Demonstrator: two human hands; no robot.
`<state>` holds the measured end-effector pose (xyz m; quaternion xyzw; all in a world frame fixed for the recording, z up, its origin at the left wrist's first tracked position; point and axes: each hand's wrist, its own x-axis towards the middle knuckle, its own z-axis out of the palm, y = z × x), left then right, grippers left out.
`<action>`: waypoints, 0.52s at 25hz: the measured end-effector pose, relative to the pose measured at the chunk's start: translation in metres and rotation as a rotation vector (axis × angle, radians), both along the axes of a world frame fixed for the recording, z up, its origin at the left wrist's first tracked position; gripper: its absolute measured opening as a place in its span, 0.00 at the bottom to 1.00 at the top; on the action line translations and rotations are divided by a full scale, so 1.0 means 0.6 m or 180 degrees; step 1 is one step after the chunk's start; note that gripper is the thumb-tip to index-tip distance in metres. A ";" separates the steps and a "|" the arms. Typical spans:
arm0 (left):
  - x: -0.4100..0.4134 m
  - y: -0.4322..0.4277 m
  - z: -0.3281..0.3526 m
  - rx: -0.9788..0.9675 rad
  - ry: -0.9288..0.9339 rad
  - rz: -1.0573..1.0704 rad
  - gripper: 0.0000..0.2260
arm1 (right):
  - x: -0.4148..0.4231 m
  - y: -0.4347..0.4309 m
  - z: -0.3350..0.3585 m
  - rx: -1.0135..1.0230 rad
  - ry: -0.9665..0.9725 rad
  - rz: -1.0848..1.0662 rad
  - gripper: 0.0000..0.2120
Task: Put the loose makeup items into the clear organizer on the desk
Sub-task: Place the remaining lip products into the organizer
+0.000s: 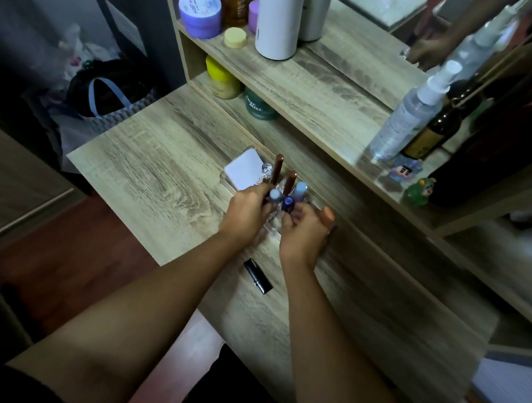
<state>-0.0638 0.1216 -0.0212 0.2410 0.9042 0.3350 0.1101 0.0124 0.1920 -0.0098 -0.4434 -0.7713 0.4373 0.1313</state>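
The clear organizer stands mid-desk, mostly behind my hands. Upright in it are two brown tubes, a clear-capped tube, a pale blue tube and a white compact. My left hand is closed around a blue-capped tube at the organizer's left side. Fingers of my right hand pinch a dark blue-capped item over the organizer. A black lipstick lies loose on the desk between my wrists.
A raised shelf runs behind the organizer, with jars below it and bottles, a white cylinder, a spray bottle and small figurines on top. A mirror leans at the back. The desk's left edge drops to a bag.
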 end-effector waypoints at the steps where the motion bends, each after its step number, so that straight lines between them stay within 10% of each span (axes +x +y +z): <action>1: 0.000 0.001 -0.002 -0.0034 -0.0018 0.0002 0.12 | -0.001 0.000 -0.001 0.0006 -0.0033 -0.0016 0.12; 13: 0.019 -0.035 0.011 0.0201 0.0458 -0.0049 0.08 | 0.012 -0.008 0.016 0.0096 -0.0194 0.0013 0.12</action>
